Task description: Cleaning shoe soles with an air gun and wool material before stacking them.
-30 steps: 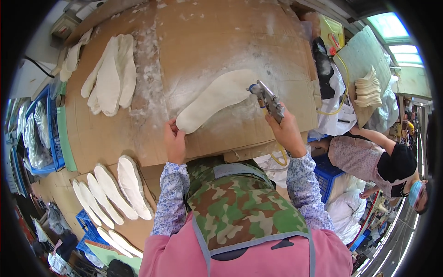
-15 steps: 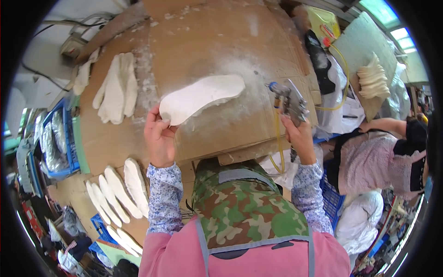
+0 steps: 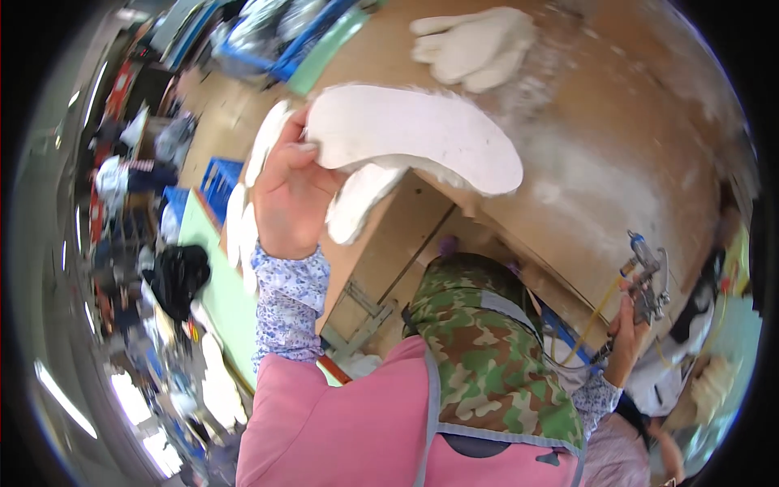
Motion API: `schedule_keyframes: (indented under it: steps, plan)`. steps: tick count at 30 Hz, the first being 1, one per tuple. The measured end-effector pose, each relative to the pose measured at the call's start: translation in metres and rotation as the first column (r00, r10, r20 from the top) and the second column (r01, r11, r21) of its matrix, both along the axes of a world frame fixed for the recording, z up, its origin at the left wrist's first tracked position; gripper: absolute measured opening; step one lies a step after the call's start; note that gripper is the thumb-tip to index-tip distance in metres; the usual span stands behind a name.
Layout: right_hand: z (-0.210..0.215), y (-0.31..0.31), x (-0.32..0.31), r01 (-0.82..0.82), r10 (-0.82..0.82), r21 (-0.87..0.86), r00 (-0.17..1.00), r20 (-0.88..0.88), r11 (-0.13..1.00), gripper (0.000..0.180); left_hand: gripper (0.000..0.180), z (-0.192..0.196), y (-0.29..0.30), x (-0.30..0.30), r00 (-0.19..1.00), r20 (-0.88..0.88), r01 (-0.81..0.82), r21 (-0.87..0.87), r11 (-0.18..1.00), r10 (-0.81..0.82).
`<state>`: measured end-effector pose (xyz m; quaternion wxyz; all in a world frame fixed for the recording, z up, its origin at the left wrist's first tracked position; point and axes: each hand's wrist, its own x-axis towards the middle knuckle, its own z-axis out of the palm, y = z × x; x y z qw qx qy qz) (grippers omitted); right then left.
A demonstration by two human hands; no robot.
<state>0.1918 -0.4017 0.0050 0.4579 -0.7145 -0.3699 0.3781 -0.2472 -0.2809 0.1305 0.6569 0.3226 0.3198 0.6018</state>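
My left hand (image 3: 290, 193) grips one end of a long white insole-shaped foam piece (image 3: 422, 134) and holds it lifted above the brown cardboard-covered worktable (image 3: 617, 138). My right hand (image 3: 626, 331) holds a metal spray gun (image 3: 647, 277) low at the right, off the table's near edge, with a yellow hose hanging from it. More white insole pieces (image 3: 357, 203) lie on a lower surface just below the lifted one.
A pile of white insole pieces (image 3: 475, 45) lies at the far side of the table. White powdery overspray covers the tabletop. Blue crates (image 3: 213, 183) and a green board (image 3: 213, 284) sit at the left. Another person's hand (image 3: 667, 450) shows at the lower right.
My left hand has lifted the white piece off the table and carried it left. My right hand with the spray gun has dropped down to the right. My view has swung left.
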Motion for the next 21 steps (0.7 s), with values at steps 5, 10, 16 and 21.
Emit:
schedule_keyframes:
  steps: [5, 10, 16, 21]
  plan:
    - [-0.01, 0.033, -0.056, -0.187, 0.186, -0.056, 0.982, -0.016, 0.981, 0.039, 0.051, -0.001, -0.085, -0.126, 0.868, 0.0, -0.496, 0.06, 0.866, 0.496]
    - [0.0, 0.049, -0.084, -0.307, 0.307, -0.096, 0.952, -0.015, 0.947, 0.032, 0.054, -0.062, -0.199, -0.214, 0.627, -0.028, -0.779, 0.012, 0.627, 0.779]
    - [0.011, 0.057, -0.1, -0.413, 0.421, -0.132, 0.906, 0.04, 0.901, 0.023, 0.058, -0.194, -0.339, -0.24, 0.306, -0.174, -0.903, -0.363, 0.228, 0.936]
    - [0.016, 0.059, -0.109, -0.445, 0.456, -0.127, 0.887, 0.077, 0.887, 0.021, 0.058, -0.239, -0.38, -0.229, 0.195, -0.31, -0.879, -0.477, 0.026, 0.931]
